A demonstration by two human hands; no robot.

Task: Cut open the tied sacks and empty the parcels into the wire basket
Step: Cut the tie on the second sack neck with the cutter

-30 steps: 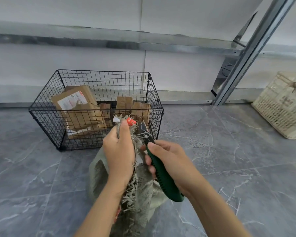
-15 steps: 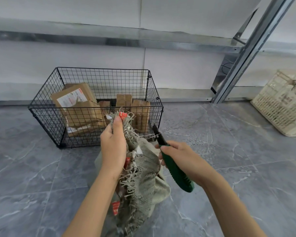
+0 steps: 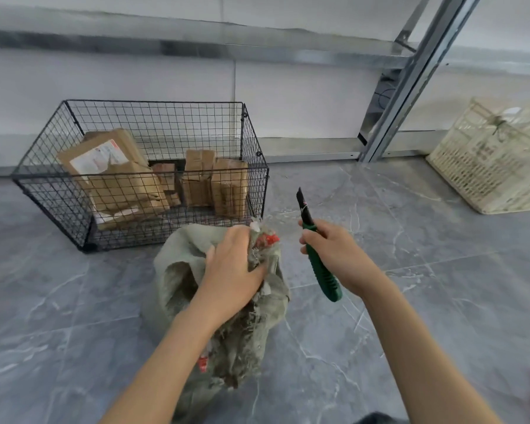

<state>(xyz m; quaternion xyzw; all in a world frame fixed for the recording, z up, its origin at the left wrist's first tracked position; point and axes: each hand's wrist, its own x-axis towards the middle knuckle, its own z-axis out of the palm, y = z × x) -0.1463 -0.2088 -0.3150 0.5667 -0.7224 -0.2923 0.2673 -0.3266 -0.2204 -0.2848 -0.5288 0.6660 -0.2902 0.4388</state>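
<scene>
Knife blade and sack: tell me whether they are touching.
Apart. The head view shows the knife held up in the right hand, with bare grey floor visible between its blade and the sack, which the left hand grips.

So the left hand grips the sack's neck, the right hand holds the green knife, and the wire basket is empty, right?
Not quite. The head view shows the wire basket holding brown parcels. The rest stands: left hand gripping the sack, right hand holding the green knife.
</scene>
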